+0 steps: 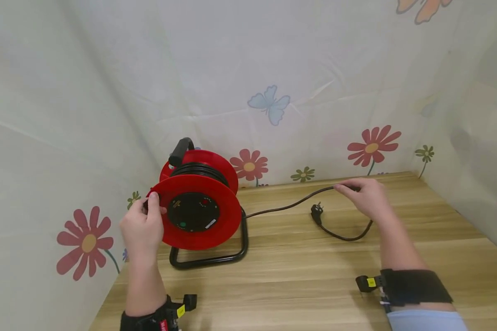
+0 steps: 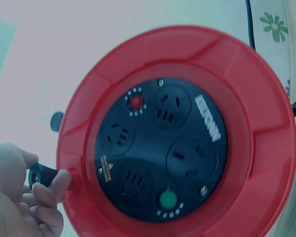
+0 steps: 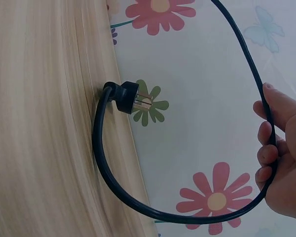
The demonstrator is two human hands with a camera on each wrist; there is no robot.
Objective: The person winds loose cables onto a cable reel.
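Pinching the small black crank knob [image 2: 42, 175] at the left rim of the red cable reel [image 1: 199, 209], left hand [image 1: 142, 230] with fingers curled round it. Reel upright on its black tube stand [image 1: 215, 257], near the left far corner of the wooden table [image 1: 298, 285]. Gripping the black cord [image 1: 290, 205] further right, right hand [image 1: 366, 197] with fingers closed over it. Cord looping back near the hand, ending in the plug [image 1: 316, 210] lying on the tabletop between reel and hand.
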